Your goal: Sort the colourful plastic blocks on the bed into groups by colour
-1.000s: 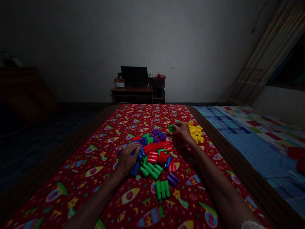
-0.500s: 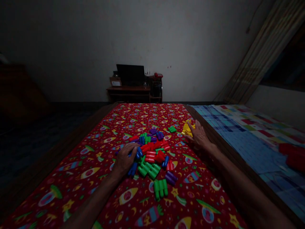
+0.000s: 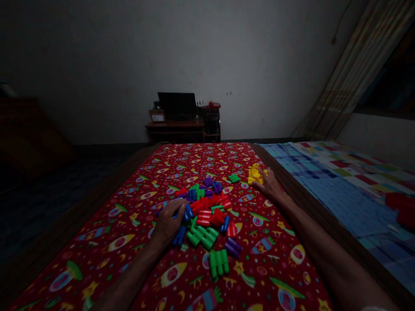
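Note:
A heap of plastic blocks (image 3: 207, 214) in red, green, blue and purple lies on a red patterned cloth (image 3: 181, 164). My left hand (image 3: 167, 222) rests palm down on the heap's left side, fingers curled over blue blocks (image 3: 181, 224). My right hand (image 3: 269, 185) lies flat with fingers stretched, touching a small pile of yellow blocks (image 3: 255, 174) near the cloth's right edge. A lone green block (image 3: 234, 177) sits just left of the yellow pile. Another green block (image 3: 218, 262) and a purple one (image 3: 233, 247) lie nearer me.
A wooden border (image 3: 292, 185) frames the cloth; right of it lies a blue and multicoloured checked sheet (image 3: 337, 172). A low desk with a dark monitor (image 3: 178, 106) stands against the far wall. A curtain (image 3: 356, 69) hangs at the right. The room is dim.
My right hand left the green block, swung right and now lies flat beside the yellow pile. My left hand stayed on the blue blocks.

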